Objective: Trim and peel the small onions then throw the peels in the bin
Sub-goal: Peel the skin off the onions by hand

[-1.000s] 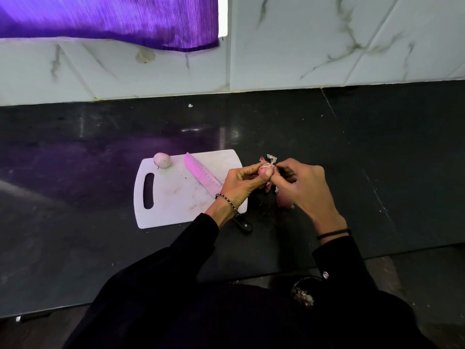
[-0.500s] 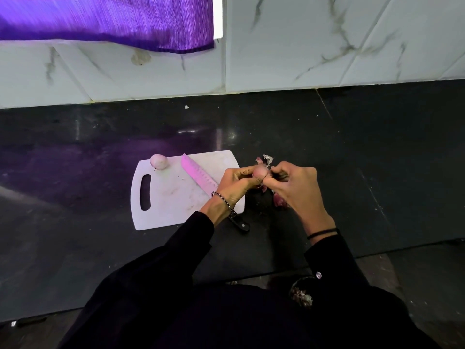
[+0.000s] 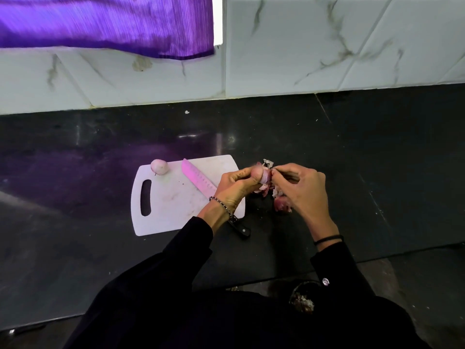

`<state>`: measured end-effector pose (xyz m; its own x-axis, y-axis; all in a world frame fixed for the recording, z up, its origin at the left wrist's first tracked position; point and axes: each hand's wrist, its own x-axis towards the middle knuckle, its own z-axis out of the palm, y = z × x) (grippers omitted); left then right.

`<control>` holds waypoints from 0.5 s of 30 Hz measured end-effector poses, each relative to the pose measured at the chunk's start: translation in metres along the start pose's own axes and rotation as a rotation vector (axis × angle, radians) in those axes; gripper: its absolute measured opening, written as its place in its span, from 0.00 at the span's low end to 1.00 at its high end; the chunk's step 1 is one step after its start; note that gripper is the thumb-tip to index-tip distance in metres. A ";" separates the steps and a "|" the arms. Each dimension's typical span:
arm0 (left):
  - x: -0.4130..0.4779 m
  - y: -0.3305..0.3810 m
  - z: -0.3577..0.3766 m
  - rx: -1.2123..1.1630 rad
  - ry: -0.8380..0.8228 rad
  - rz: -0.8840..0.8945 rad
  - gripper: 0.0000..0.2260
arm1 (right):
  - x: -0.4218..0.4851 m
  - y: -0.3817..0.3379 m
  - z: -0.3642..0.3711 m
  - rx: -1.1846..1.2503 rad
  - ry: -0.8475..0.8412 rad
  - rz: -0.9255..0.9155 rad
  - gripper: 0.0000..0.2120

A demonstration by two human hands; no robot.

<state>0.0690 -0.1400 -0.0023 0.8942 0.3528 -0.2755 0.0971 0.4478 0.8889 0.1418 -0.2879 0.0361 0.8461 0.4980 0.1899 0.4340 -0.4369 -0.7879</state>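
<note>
Two-handed, grips a small onion [image 3: 264, 175] just past the cutting board's [image 3: 173, 202] right edge: left hand [image 3: 234, 187] curled round it, right hand [image 3: 299, 190] pinching at it. Has a second onion [image 3: 159, 167] on the board's far-left corner, knife [image 3: 198, 182] overhanging the near edge, loose peels [image 3: 281, 205] beneath, wide dark counter [image 3: 377, 159] rightward.

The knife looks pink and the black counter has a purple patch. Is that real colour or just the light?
Head view: the patch is probably light, since the purple cloth hangs above and the glossy counter mirrors it. The knife may be tinted the same way, or it may be truly pink; this view cannot settle it. The cloth itself looks streaky and blurred.
</note>
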 end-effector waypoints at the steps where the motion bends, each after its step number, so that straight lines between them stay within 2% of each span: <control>1: 0.000 0.001 0.000 -0.020 -0.009 0.000 0.14 | 0.000 -0.001 -0.002 0.017 -0.005 0.016 0.06; 9: -0.002 0.004 0.001 -0.050 -0.022 0.020 0.11 | 0.000 -0.003 -0.005 0.044 -0.111 0.032 0.10; 13: -0.003 0.005 0.003 -0.010 0.022 0.034 0.10 | 0.001 -0.006 0.002 0.039 -0.086 0.055 0.10; 15: -0.003 0.005 0.005 -0.027 0.020 0.020 0.06 | 0.000 -0.008 0.006 0.038 -0.065 0.059 0.10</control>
<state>0.0691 -0.1430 0.0050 0.8871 0.3777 -0.2654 0.0676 0.4623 0.8841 0.1365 -0.2797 0.0392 0.8475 0.5204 0.1048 0.3708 -0.4390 -0.8184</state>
